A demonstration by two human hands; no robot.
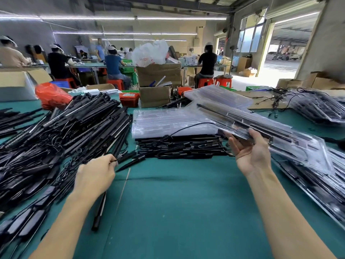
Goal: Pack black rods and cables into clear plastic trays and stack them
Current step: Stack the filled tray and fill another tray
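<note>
Left hand (97, 176) pinches a thin black rod (128, 162) low over the green table (177, 212), beside the big rod pile (56, 137). Right hand (250, 152), fingers curled, grips a packed clear tray (261, 128), held tilted above the table. Empty trays (168, 122) sit behind on loose rods; filled ones (317, 184) stacked right.

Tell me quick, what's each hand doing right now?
Left hand: closed, pinching a thin black rod by its end.
Right hand: holding a packed clear tray up off the table.
</note>
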